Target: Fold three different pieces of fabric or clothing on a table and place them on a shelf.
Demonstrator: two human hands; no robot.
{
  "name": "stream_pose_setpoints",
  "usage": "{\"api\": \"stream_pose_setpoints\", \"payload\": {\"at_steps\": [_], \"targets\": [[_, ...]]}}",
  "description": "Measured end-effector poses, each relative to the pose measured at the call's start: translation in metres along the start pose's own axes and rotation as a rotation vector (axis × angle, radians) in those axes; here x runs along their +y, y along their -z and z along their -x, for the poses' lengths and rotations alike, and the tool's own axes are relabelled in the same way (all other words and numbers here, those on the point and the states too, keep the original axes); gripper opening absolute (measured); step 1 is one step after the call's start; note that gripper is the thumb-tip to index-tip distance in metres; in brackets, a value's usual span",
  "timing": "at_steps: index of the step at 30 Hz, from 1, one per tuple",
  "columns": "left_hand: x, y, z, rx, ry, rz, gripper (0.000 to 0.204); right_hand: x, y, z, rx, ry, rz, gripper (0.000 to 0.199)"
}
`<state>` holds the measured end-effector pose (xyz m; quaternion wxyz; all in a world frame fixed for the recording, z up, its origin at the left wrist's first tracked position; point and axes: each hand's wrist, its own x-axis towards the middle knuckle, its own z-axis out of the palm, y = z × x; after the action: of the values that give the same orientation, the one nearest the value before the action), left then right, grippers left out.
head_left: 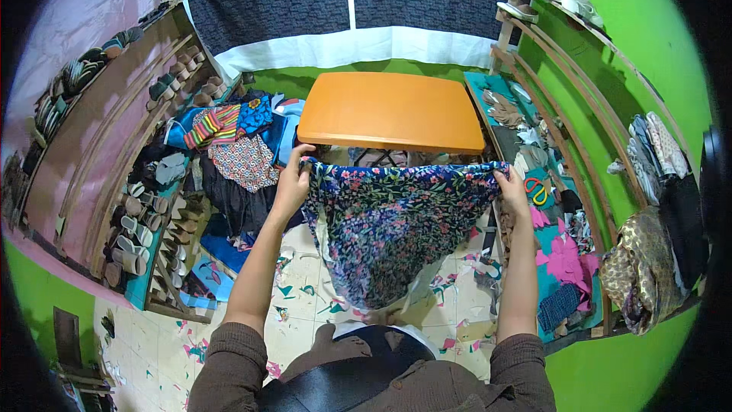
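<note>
The orange bench (393, 109) stands at twelve o'clock, and nearer the person a dark floral cloth (396, 229) hangs spread from the centre toward six. The left hand (293, 177) at nine o'clock and the right hand (512, 188) at three each pinch its upper edge in a closed grip, with bright-handled scissors (537, 193) just beyond the right.

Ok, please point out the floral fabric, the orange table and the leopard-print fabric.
Floral fabric (396, 229), head view, printed middle.
Orange table (393, 109), head view, top surface.
Leopard-print fabric (643, 263), head view, bunched middle.
</note>
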<state>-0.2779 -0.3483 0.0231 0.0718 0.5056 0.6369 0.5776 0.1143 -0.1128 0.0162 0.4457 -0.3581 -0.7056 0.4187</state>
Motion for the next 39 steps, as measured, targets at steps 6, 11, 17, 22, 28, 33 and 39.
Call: {"api": "stream_pose_setpoints", "payload": {"at_steps": [6, 11, 17, 22, 28, 33, 39], "targets": [[-0.016, -0.008, -0.012, -0.274, -0.152, -0.259, 0.038, 0.008, 0.0, -0.025, -0.021, -0.086, 0.217, 0.021], [-0.019, -0.026, -0.032, -0.389, -0.201, -0.433, 0.036, 0.015, 0.002, -0.05, 0.016, -0.007, 0.479, 0.029], [-0.047, -0.058, -0.102, -0.143, -0.21, -0.567, 0.022, -0.016, -0.009, -0.109, -0.184, -0.134, 0.434, 0.066], [-0.063, -0.095, -0.165, 0.051, -0.244, -0.488, 0.025, -0.002, -0.015, -0.173, -0.343, 0.003, 0.789, 0.092], [-0.089, -0.118, -0.241, 0.101, -0.296, -0.576, 0.022, 0.041, -0.03, -0.265, -0.225, 0.3, 1.064, 0.028], [-0.106, -0.129, -0.317, 0.22, -0.293, -0.617, 0.02, 0.049, -0.044, -0.348, 0.0, 0.587, 1.03, 0.028], [-0.142, -0.134, -0.419, 0.313, -0.274, -0.658, 0.017, 0.047, -0.086, -0.456, 0.008, 0.346, 0.805, 0.026]]}}
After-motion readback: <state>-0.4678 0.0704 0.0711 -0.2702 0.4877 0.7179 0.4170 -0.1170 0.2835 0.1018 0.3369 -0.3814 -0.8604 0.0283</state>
